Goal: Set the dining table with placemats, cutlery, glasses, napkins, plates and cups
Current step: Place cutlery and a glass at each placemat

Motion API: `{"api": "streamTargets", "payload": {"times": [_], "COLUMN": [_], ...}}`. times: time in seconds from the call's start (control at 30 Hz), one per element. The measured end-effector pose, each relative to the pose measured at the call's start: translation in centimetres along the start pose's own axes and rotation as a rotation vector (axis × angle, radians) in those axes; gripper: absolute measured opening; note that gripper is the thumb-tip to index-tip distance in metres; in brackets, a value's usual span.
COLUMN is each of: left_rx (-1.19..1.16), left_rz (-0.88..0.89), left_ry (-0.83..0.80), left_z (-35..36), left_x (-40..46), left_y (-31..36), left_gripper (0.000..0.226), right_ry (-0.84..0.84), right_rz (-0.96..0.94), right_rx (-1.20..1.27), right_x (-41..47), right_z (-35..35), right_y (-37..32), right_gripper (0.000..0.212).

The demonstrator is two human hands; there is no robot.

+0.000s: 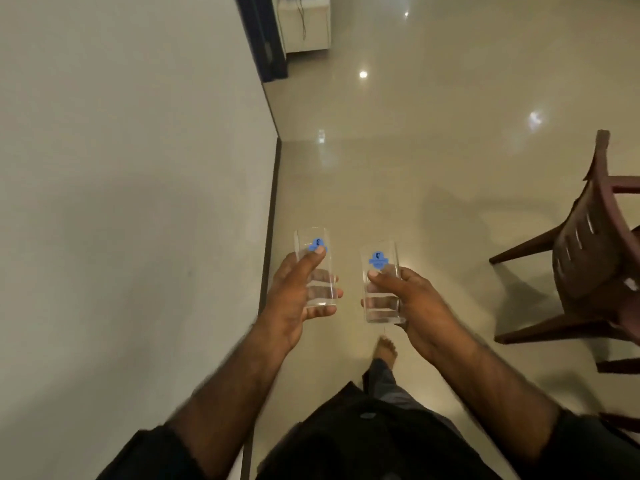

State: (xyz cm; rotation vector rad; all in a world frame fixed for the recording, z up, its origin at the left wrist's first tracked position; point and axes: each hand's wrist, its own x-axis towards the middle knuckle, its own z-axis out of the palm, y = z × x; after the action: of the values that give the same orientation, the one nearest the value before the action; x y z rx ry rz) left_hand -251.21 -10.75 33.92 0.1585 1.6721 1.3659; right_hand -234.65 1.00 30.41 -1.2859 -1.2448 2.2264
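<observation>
I carry two clear drinking glasses, each with a small blue label. My left hand [294, 299] grips the left glass [313, 237] around its lower half, thumb on the label. My right hand [412, 303] grips the right glass [377, 252] the same way, thumb just below its label. Both glasses are upright and look empty, held in front of my body above the floor. No dining table is in view.
A plain wall [131, 202] runs close along my left. Glossy beige floor tiles [415, 150] stretch ahead. A dark brown chair [595, 258] stands at the right edge. A white cabinet [304, 26] sits far ahead beside a dark door frame [266, 39]. My bare foot [386, 349] steps forward.
</observation>
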Motion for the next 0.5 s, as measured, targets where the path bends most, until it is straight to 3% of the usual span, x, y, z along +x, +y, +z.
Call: {"api": "streamTargets", "payload": {"times": [0.13, 0.3, 0.5], "left_rx": [0.009, 0.004, 0.053], "left_rz": [-0.038, -0.069, -0.079], "left_ry": [-0.017, -0.055, -0.149], "left_z": [5.4, 11.2, 15.7], "left_x": [8.9, 17.6, 28.4], "left_y": [3.8, 9.1, 14.6], "left_gripper": [0.051, 0.057, 0.054], "right_ry": [0.032, 0.072, 0.151], "right_rz": [0.005, -0.006, 0.008], "right_rx": [0.008, 0.007, 0.031], "right_x": [8.6, 17.3, 26.3], "right_z": [-3.4, -5.5, -7.9], "right_y": [-5.0, -11.6, -16.6], "right_gripper": [0.065, 0.049, 0.049]}}
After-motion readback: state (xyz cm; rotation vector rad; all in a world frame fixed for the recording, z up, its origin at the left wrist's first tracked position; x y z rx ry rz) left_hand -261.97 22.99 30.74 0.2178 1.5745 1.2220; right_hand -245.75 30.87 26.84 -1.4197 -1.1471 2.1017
